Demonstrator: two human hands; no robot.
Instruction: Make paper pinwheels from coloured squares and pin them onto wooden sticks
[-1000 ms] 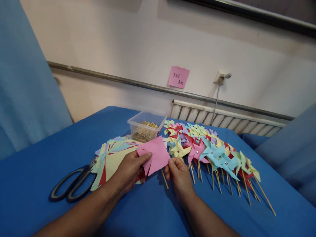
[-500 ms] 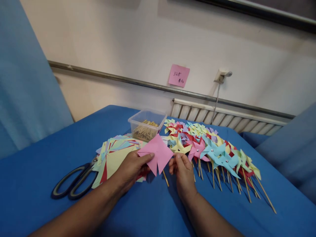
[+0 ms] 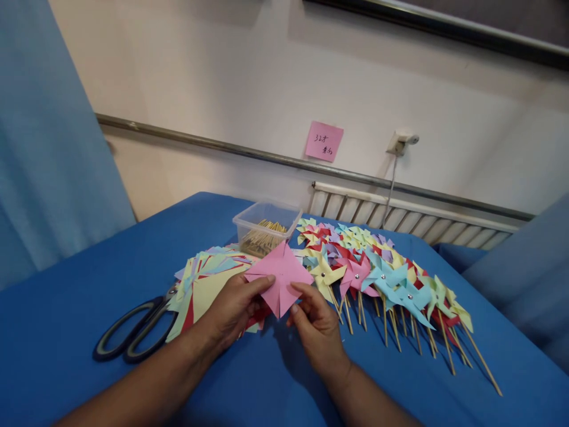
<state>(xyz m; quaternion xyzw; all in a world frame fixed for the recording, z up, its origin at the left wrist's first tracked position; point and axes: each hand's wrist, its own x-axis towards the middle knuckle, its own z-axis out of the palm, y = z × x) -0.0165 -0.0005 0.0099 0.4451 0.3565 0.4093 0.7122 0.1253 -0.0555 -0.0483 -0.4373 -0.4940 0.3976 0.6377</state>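
A pink paper square [image 3: 288,264], slit from its corners toward the middle, is held up with one corner pointing down. My left hand [image 3: 237,305] grips its left side, thumb on top and fingers beneath. At the lower right edge, my right hand [image 3: 317,332] has its index finger against the paper and its thumb bent just below. Behind my left hand lies a fanned stack of coloured paper sheets [image 3: 211,281]. To the right spreads a batch of finished paper pinwheels [image 3: 386,276] on thin wooden sticks.
Large dark-handled scissors [image 3: 128,332] lie left of the stack, blades hidden beneath it. A clear plastic box [image 3: 246,228] of short wooden sticks [image 3: 267,234] stands behind the square. Blue cloth [image 3: 249,379] covers the table; a radiator [image 3: 355,207] and wall are beyond.
My right hand has moved from the square's right corner down and left to its lower right edge. The gap at the bottom slit has narrowed, and the stick showing below the square is out of sight.
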